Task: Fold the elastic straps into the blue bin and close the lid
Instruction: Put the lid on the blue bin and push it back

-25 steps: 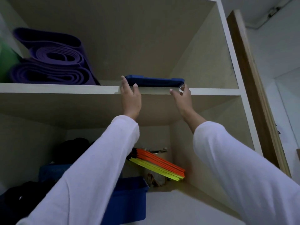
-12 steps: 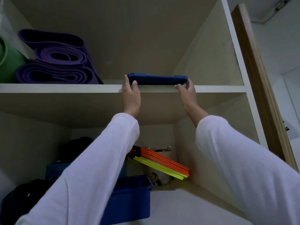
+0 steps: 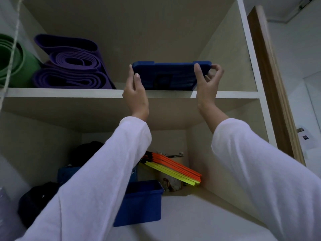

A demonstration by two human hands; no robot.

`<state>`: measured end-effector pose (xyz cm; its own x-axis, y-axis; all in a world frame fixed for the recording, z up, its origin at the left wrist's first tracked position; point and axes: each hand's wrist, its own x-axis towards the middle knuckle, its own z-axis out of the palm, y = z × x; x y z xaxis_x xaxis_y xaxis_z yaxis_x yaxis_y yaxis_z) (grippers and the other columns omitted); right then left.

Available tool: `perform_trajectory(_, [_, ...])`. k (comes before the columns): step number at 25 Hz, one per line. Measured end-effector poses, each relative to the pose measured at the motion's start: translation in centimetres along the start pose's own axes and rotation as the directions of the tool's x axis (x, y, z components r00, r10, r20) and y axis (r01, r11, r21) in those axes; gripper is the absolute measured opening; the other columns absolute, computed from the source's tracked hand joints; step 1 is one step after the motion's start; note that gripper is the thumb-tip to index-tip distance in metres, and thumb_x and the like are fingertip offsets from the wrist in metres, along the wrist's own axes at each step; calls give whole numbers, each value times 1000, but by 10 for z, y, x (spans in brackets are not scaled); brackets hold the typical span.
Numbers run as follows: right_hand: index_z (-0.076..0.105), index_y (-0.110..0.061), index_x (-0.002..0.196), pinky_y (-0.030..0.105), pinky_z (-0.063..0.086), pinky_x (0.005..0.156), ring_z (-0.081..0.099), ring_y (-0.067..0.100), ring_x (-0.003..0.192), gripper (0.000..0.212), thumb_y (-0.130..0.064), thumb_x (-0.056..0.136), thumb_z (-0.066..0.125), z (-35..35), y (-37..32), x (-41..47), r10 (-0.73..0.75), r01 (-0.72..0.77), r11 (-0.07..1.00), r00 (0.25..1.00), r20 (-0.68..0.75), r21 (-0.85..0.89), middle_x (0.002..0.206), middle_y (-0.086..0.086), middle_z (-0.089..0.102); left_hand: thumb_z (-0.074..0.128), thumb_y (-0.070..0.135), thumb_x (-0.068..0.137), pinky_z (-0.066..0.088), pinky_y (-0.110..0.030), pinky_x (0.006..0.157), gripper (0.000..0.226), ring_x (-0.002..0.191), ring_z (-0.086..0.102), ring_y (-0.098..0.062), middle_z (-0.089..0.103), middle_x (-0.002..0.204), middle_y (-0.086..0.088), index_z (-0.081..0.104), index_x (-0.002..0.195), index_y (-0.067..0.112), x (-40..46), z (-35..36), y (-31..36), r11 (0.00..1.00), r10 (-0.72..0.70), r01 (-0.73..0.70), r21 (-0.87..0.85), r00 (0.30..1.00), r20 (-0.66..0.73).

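Note:
A flat blue lid (image 3: 169,75) is tilted up off the upper shelf (image 3: 60,93), its underside facing me. My left hand (image 3: 136,94) grips the lid's left edge, thumb on the underside. My right hand (image 3: 207,84) grips its right edge, thumb on the underside and fingers curled behind the corner. A blue bin (image 3: 142,202) stands on the lower shelf beneath my left arm, which hides part of it. No elastic straps are clearly visible.
Folded purple mats (image 3: 71,66) and a rolled green mat (image 3: 13,61) lie at the left of the upper shelf. Orange and yellow flat strips (image 3: 173,169) lean over a container on the lower shelf. Dark bags (image 3: 34,200) sit at lower left. A wooden door edge (image 3: 271,75) stands at right.
Both hands rose from the shelf edge and took the lid by its ends. The lid, lying flat before, is now lifted and tilted toward me.

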<state>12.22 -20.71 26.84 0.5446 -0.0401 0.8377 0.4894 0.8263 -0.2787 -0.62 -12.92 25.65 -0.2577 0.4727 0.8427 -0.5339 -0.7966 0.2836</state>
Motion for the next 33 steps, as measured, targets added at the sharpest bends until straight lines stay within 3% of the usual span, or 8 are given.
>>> perform_trajectory(4, [37, -20, 115, 27, 53, 94, 60, 19, 109, 41, -31, 86, 64, -1, -24, -12, -118, 118, 993, 993, -29, 0, 117, 9, 59, 42, 17, 99, 29, -11, 107, 42, 138, 40, -11, 46, 147, 0, 44, 141, 12, -11, -6, 27, 999, 32, -34, -38, 998, -52])
perform_trajectory(9, [36, -22, 114, 27, 53, 93, 59, 13, 106, 40, -27, 86, 64, -4, -60, -28, -179, 180, 983, 983, -45, 27, 117, 6, 56, 46, 15, 97, 32, -15, 110, 43, 137, 42, -11, 49, 145, -2, 46, 140, 10, -25, -15, 60, 996, 60, -67, -63, 992, -108])
perform_trajectory(15, [39, -23, 120, 36, 53, 96, 60, 18, 110, 47, -30, 83, 67, -14, -74, -43, -185, 183, 983, 977, -108, -26, 119, 5, 58, 50, 16, 96, 39, -2, 94, 40, 131, 50, -10, 54, 140, -3, 51, 136, 8, -41, -22, 91, 992, 111, -116, -47, 989, -94])
perform_trajectory(17, [43, -18, 127, 35, 54, 95, 61, 16, 107, 49, -28, 84, 65, -19, -73, -49, -168, 160, 985, 978, -127, -66, 114, -1, 59, 52, 16, 95, 40, -4, 98, 41, 130, 50, -10, 56, 139, -4, 52, 135, 7, -49, -26, 94, 992, 103, -109, -59, 991, -89])
perform_trajectory(22, [49, -16, 125, 16, 51, 77, 57, -3, 80, 44, -25, 86, 65, -29, -62, -68, -61, 41, 988, 990, -129, -149, 95, -13, 56, 53, 14, 94, 39, -17, 107, 41, 130, 50, -12, 56, 138, -4, 53, 134, 8, -66, -37, 79, 999, 51, -48, 23, 993, -107])
perform_trajectory(26, [51, -25, 109, 31, 55, 84, 60, 11, 87, 31, -28, 83, 67, -42, -37, -83, 26, -46, 959, 997, -77, -278, 84, -18, 53, 54, 15, 93, 45, -26, 105, 37, 120, 57, -15, 62, 127, -4, 56, 130, 7, -80, -59, 44, 991, -44, 55, 121, 995, -94])
perform_trajectory(29, [50, -26, 106, 32, 53, 82, 58, 14, 90, 29, -27, 83, 67, -49, -11, -99, 105, -102, 929, 994, -11, -356, 83, -18, 51, 55, 19, 93, 44, -28, 104, 41, 117, 55, -18, 59, 126, -7, 53, 133, 9, -91, -86, 9, 940, 28, -29, 339, 1000, 8])
perform_trajectory(33, [55, -20, 114, 15, 44, 68, 57, 13, 91, 34, -26, 83, 68, -54, 28, -127, 171, -108, 876, 981, 94, -470, 96, -7, 59, 55, 25, 90, 36, -17, 92, 46, 112, 56, -25, 61, 119, -15, 55, 131, 6, -91, -110, -27, 671, 185, -366, 644, 925, 333])
